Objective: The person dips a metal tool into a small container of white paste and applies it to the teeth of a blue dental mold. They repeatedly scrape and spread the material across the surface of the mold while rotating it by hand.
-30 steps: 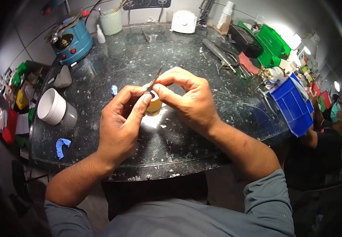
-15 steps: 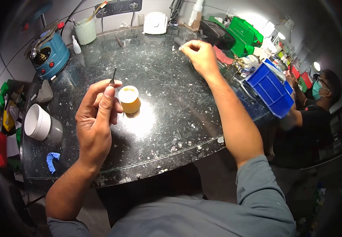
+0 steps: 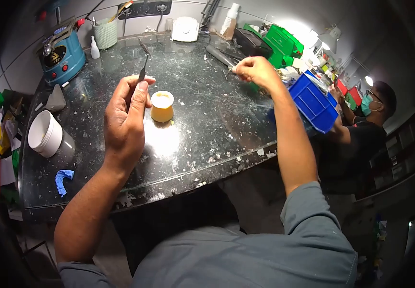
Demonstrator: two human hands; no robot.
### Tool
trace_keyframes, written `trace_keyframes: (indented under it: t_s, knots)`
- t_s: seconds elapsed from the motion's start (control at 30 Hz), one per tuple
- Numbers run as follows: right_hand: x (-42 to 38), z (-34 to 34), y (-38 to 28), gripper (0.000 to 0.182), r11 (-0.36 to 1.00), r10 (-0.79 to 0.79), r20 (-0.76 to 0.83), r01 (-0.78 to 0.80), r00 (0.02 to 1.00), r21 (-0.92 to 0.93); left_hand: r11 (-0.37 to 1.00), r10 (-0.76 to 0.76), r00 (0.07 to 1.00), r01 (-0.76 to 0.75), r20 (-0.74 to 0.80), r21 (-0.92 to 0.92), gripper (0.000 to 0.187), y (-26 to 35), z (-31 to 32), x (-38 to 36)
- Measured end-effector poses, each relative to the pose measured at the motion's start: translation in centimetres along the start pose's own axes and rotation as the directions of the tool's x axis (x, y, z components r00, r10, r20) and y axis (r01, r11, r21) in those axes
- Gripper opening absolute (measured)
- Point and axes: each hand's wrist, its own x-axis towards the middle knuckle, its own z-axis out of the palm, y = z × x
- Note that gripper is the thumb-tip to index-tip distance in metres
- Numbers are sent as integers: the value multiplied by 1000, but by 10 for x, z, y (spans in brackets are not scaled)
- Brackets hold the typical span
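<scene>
My left hand (image 3: 127,108) is closed around a slim dark wax carver (image 3: 143,71), its thin tip pointing up and away from me. Just right of those fingers, a small yellow jar (image 3: 162,111) with a whitish top stands upright on the bench. My right hand (image 3: 257,73) reaches far across the bench, thumb and fingers pinched together. Its fingertips are right at the near end of a grey cylindrical tool (image 3: 221,55); I cannot tell what is in the pinch. A blue horseshoe-shaped dental piece (image 3: 64,182) lies at the front left.
On the left stand a white tub (image 3: 46,136) and a blue machine (image 3: 63,60) with red buttons. A cup of tools (image 3: 105,36) and a white device (image 3: 185,29) line the wall. Blue (image 3: 314,102) and green bins (image 3: 281,44) crowd the right, where a masked person (image 3: 375,108) sits.
My right hand has moved right and nearer, along the grey tool, more of which now shows. My left hand with the carver has shifted up and slightly right in view. The camera view has tilted slightly.
</scene>
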Motion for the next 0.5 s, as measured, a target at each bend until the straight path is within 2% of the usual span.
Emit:
trace_keyframes:
  t_s: [0.03, 0.07, 0.13, 0.2, 0.27, 0.4, 0.5]
  knots:
    - [-2, -6, 2, 15, 998, 42, 150, -35, 988, -51, 1000, 17, 1000, -17, 0, 12, 21, 0, 0, 0]
    - [-10, -8, -3, 16, 988, 134, 204, -116, 970, -98, 1000, 11, 1000, -11, 11, 1, 21, 2, 0, 0]
    - [-16, -14, -5, 17, 964, 179, 261, -115, 949, -240, 998, -13, 999, 15, 33, -63, 19, 6, 0, -1]
    - [-15, -19, -4, 16, 945, 262, 314, -176, 913, -276, 989, -56, 996, 64, 67, -133, 19, 8, 1, -2]
    - [-14, -18, -3, 16, 924, 324, 286, -236, 902, -301, 995, -15, 998, 21, 62, -97, 20, 7, 3, -3]
    - [-7, -3, -3, 18, 920, 302, 278, -203, 912, -334, 997, -21, 997, 26, 74, -66, 19, 9, 3, -6]
    - [-6, 3, -14, 10, 795, 339, 220, -154, 915, -586, 1000, -12, 995, 13, 103, -14, 21, 4, 5, -6]
